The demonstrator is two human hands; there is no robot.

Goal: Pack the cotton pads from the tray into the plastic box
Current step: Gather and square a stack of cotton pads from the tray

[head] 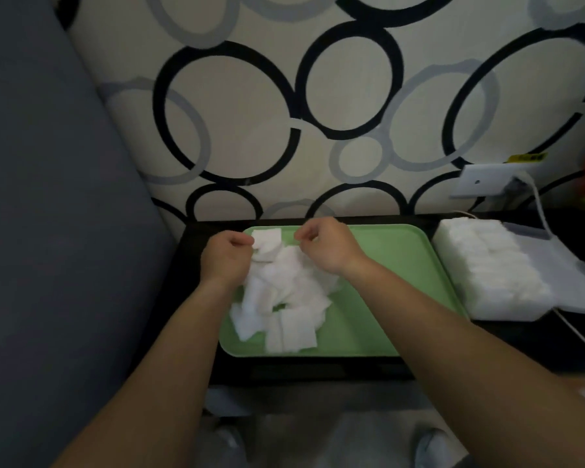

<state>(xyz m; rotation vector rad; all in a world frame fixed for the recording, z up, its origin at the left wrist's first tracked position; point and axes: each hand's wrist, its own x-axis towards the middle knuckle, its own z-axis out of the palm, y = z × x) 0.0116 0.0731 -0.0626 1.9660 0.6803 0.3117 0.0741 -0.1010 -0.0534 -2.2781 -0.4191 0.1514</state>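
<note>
Mid-frame, our left hand [227,260] pinches a cotton pad [267,240] by its edge, likely light and floppy; our right hand [325,248] curls, hold unclear.

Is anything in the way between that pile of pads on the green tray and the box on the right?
Nothing visible. The left hand and right hand are over the pads; from there it is bare tray, its low rim, then the open box right beside it, already holding rows of pads.
</note>
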